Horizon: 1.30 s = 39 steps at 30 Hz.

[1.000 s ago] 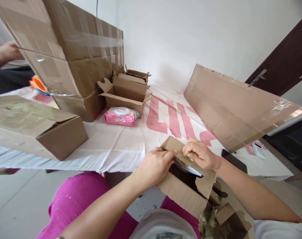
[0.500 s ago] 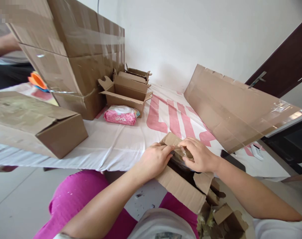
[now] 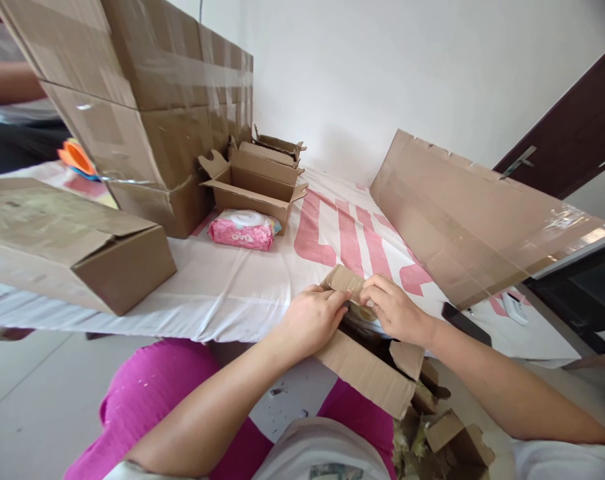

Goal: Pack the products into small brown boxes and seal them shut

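An open cardboard box (image 3: pixel 367 375) sits tilted over my lap at the table's front edge, its flaps standing up and its inside dark. My left hand (image 3: pixel 310 321) is closed around the box's far left end, thumb and fingers gripping the edge by the end flap (image 3: pixel 343 277). Close beside it, my right hand (image 3: pixel 398 312) has its fingertips pinched together on a shiny strip of clear packing tape (image 3: pixel 361 311) at the box opening. The fingers cover part of the strip.
Left on the table stand a closed carton (image 3: pixel 122 267), a tall taped box stack (image 3: pixel 175 153), open small boxes (image 3: pixel 252 193) and a pink wipes pack (image 3: pixel 242 231). A large cardboard panel (image 3: pixel 462 213) leans right, near a phone (image 3: pixel 465 323). Cardboard scraps (image 3: pixel 447 433) lie below; another person's arm (image 3: pixel 10 83) shows far left.
My right hand's thumb and fingers have closed from a wider grip to a pinch on the tape. The left hand keeps its hold on the box. The view shifted slightly.
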Each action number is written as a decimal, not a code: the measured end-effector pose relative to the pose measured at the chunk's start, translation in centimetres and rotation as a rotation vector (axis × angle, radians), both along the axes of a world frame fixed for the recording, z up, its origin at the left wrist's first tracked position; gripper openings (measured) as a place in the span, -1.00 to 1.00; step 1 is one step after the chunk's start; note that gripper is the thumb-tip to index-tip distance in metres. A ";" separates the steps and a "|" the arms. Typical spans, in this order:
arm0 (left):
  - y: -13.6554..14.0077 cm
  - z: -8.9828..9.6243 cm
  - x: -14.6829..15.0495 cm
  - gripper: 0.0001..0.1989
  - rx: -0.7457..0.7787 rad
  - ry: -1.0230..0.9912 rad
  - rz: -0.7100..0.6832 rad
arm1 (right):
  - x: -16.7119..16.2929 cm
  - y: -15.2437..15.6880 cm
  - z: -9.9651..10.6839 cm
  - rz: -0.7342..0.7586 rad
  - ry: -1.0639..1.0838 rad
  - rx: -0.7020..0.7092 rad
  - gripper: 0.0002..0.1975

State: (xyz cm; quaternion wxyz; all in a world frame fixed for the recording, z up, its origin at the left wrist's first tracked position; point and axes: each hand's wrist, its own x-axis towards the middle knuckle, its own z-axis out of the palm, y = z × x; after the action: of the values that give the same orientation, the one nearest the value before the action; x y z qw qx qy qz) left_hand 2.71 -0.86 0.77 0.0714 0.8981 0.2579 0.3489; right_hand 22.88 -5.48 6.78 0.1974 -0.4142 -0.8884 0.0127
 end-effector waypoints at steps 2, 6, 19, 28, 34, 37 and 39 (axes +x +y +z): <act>0.1 -0.1 0.1 -0.80 0.015 -0.018 0.002 | 0.8 -0.1 0.5 0.031 0.031 -0.108 -0.82; 0.1 -0.1 0.2 -0.81 0.027 -0.024 -0.022 | 2.6 0.0 1.1 0.095 0.083 -0.230 -0.83; 0.2 0.3 0.0 -0.82 -0.032 0.021 -0.012 | 0.1 -0.4 0.8 -0.046 -0.103 -0.008 -0.71; 0.0 -0.2 0.0 -0.80 -0.007 0.010 -0.024 | 2.4 -0.5 1.1 -0.014 0.089 -0.184 -0.85; 0.2 0.4 -0.1 -0.80 -0.027 0.022 0.000 | 4.7 0.6 0.6 -0.158 0.454 -0.451 -0.77; 0.4 0.5 0.0 -0.76 -0.034 0.006 -0.011 | 5.0 1.1 0.0 -0.236 0.646 -0.577 -0.69; 0.5 0.4 0.0 -0.75 -0.042 -0.003 -0.019 | 4.8 1.2 -0.2 -0.295 0.759 -0.641 -0.66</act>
State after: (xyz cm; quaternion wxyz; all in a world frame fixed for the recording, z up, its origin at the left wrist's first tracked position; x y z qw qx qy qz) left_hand 2.76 -0.34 1.17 0.0942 0.8982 0.2566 0.3442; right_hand 27.72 -4.29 6.53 0.3687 -0.5411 -0.6378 0.4055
